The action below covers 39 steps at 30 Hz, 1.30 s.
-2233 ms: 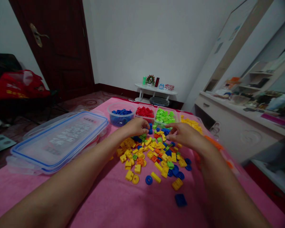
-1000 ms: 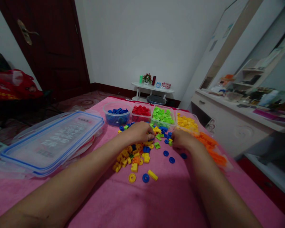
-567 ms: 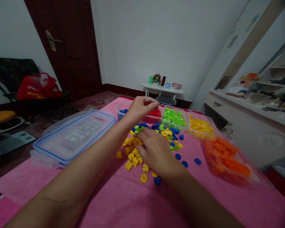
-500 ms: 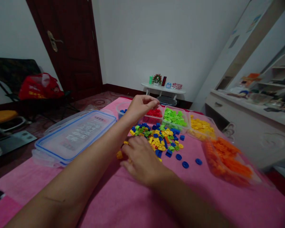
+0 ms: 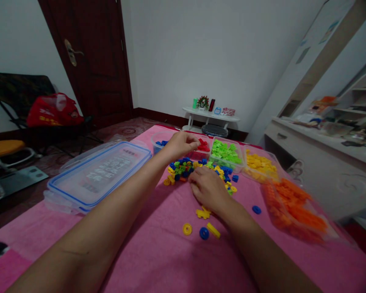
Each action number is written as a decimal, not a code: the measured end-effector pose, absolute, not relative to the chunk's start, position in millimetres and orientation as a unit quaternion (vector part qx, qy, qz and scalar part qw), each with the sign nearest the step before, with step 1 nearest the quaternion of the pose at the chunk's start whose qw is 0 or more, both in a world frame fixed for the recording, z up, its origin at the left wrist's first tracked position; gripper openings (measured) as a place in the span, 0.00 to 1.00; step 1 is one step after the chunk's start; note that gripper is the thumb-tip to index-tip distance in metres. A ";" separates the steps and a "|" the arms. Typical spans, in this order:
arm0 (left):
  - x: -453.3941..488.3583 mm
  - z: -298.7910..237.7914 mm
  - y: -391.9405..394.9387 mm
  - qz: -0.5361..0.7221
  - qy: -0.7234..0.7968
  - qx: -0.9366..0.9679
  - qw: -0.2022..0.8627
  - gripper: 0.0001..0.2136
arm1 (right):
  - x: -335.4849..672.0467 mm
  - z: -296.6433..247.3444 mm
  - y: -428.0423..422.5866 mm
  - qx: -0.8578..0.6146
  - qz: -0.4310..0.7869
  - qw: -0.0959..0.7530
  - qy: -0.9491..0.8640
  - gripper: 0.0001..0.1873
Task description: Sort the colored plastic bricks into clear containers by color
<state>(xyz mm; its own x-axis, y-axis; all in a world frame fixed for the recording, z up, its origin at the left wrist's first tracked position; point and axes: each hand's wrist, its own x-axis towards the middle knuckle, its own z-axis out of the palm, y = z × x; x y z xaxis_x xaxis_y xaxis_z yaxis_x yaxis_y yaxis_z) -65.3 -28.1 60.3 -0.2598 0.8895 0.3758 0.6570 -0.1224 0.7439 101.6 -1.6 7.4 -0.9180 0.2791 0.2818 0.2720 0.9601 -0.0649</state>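
My left hand (image 5: 182,144) hovers at the near edge of the box of red blocks (image 5: 203,145), its fingers curled together; what they hold, if anything, is hidden. My right hand (image 5: 210,188) lies palm down on the near side of the mixed pile of plastic building blocks (image 5: 183,169), fingers apart and bent into the pieces, gripping nothing visible. Close to its wrist are a yellow block piece (image 5: 203,213), a yellow wheel (image 5: 187,229), a blue wheel (image 5: 204,233) and a yellow bar (image 5: 213,230).
Along the back stand boxes of blue (image 5: 162,143), green (image 5: 225,152) and yellow blocks (image 5: 260,163). A box of orange blocks (image 5: 295,207) is at the right. A blue-rimmed lid (image 5: 100,173) lies left on the pink cloth (image 5: 158,252). Another blue wheel (image 5: 256,209) lies near the orange box.
My right hand has moved right and slightly away from me across the pile. Several yellow and blue pieces now lie nearer me. My left hand has dropped slightly by the red box.
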 end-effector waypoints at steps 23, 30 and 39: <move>-56.5 54.8 -39.6 -0.002 0.732 0.677 0.082 0.12 | 126.6 32.5 16.1 -0.229 0.043 -0.007 -0.973 0.15; -58.8 59.7 -43.9 -0.114 0.755 0.607 0.221 0.06 | 125.3 31.7 18.3 -0.248 0.036 -0.008 -0.968 0.11; -52.2 53.6 -39.8 -0.107 0.715 0.653 0.224 0.16 | 125.9 39.9 13.3 -0.255 0.034 0.021 -0.966 0.13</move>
